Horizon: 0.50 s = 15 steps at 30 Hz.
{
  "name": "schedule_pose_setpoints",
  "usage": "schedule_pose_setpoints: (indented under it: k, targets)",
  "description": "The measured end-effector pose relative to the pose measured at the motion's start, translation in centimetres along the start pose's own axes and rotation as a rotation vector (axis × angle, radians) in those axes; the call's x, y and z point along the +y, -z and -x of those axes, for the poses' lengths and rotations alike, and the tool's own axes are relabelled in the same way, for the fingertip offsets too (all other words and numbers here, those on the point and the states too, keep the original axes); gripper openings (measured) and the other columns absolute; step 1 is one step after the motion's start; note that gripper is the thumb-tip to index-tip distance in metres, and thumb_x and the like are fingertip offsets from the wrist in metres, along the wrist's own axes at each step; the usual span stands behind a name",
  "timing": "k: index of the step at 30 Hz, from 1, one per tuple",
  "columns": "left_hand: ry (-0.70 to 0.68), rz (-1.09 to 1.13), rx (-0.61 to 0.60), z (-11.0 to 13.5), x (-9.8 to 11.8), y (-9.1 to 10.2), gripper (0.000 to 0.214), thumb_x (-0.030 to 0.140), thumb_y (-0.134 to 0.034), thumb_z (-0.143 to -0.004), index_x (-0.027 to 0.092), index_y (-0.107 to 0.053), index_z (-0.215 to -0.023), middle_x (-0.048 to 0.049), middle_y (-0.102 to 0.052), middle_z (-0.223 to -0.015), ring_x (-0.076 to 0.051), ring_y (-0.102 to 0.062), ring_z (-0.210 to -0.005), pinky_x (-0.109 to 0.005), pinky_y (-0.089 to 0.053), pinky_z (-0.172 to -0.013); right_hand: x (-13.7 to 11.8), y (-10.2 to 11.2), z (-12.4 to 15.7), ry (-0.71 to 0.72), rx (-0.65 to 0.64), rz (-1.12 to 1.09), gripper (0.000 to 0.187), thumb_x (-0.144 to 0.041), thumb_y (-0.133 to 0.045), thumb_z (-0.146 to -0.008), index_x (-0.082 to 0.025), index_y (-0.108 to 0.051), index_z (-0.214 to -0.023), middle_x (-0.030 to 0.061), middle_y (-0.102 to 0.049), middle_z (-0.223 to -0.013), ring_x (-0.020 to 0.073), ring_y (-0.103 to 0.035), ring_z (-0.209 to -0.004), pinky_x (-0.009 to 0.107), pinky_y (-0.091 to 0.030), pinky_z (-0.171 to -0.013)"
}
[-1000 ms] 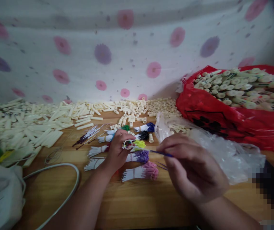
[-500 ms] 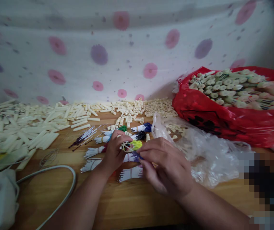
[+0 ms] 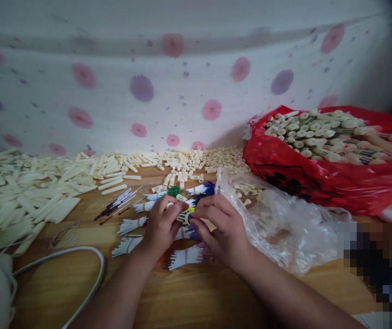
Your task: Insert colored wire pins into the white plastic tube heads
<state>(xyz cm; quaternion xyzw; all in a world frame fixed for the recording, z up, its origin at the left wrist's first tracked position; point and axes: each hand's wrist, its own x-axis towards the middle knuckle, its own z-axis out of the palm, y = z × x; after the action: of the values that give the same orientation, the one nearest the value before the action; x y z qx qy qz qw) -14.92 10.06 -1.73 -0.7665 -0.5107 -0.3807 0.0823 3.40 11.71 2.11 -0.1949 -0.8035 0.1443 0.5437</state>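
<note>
My left hand (image 3: 160, 223) pinches a small cream slotted plastic sleeve (image 3: 183, 217) between thumb and fingers. It lies nearly sideways, its slots facing me. Against its right end, my right hand (image 3: 223, 228) has thumb and forefinger closed on a small dark-tipped piece, mostly hidden by the fingers. Under and around the hands lie bundles of thin white sticks with coloured ends: green (image 3: 173, 191), blue (image 3: 201, 188), dark red (image 3: 132, 225) and purple (image 3: 187, 257). A yellow-ended bundle shows partly behind the sleeve.
Cream tubes (image 3: 45, 196) are heaped at left, slotted sleeves (image 3: 184, 164) at the back. Loose dark-ended sticks (image 3: 118, 203) lie left of the bundles. A clear plastic bag (image 3: 295, 233) and a red bag (image 3: 285, 183) of assembled pens stand at right. A white cable (image 3: 98, 278) curves at front left.
My right hand has come in closer to my left, and its fingertips now meet the sleeve's end. The sleeve has turned from end-on to nearly sideways. The camera view has shifted slightly.
</note>
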Motion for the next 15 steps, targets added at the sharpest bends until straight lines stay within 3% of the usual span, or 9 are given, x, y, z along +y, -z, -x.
schedule_pose_setpoints:
  k: [3,7,15]
  targets:
    - [-0.012,-0.034,-0.039,-0.2,0.3,0.2,0.023,0.026,-0.046,-0.087,0.02,-0.057,-0.106,-0.0069,-0.048,-0.096,-0.021,-0.052,-0.089,-0.033,-0.046,-0.077,0.3,0.1,-0.1,-0.055,0.001,0.013,0.007,-0.014,-0.059,-0.08,-0.021,-0.06,-0.082,0.004,-0.058,-0.082,0.0163,-0.054,-0.078,0.03,-0.046,-0.067]
    - [-0.04,-0.034,-0.074,-0.4,0.5,0.5,0.037,0.045,-0.04,-0.089,0.019,-0.054,-0.111,-0.0082,-0.046,-0.099,-0.023,-0.052,-0.093,-0.035,-0.045,-0.08,0.5,0.4,-0.1,-0.084,-0.01,-0.001,0.008,-0.012,-0.06,-0.078,-0.02,-0.061,-0.079,0.0036,-0.055,-0.082,0.0162,-0.053,-0.078,0.03,-0.045,-0.068]
    - [-0.066,-0.148,-0.003,-0.5,0.5,0.2,0.033,0.039,-0.04,-0.091,0.016,-0.06,-0.103,-0.0089,-0.048,-0.096,-0.022,-0.053,-0.087,-0.033,-0.045,-0.074,1.3,-0.2,0.1,-0.184,-0.041,-0.048,0.012,-0.011,-0.056,-0.079,-0.021,-0.063,-0.079,0.0038,-0.056,-0.084,0.0172,-0.052,-0.081,0.032,-0.043,-0.072]
